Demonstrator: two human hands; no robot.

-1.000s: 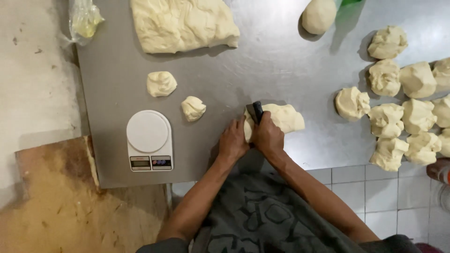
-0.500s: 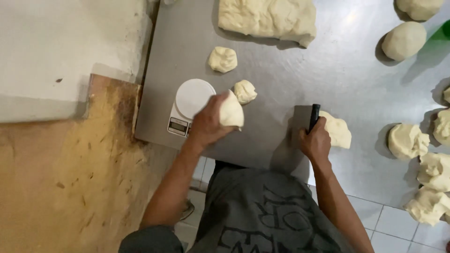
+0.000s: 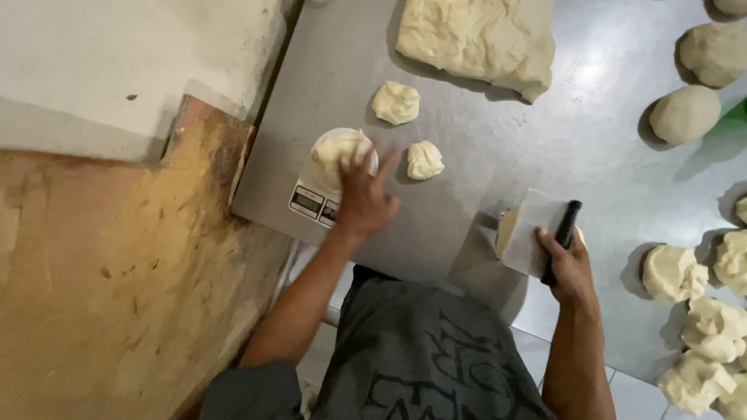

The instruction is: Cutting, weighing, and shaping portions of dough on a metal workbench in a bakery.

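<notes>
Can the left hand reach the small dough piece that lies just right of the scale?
Probably yes. The left hand rests at the scale, the small dough piece lies close beside it, and nothing stands between them.

1. Left hand spread open over dough piece on white scale.
2. Right hand grips black-handled scraper, blade over a dough lump.
3. Steel worktop: big dough slab at far edge.

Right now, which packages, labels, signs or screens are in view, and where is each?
Scale: left edge of the steel table, white and round-topped, small dark display strip at its front; the left hand sets dough on it.
No packages, labels or signs show.
</notes>
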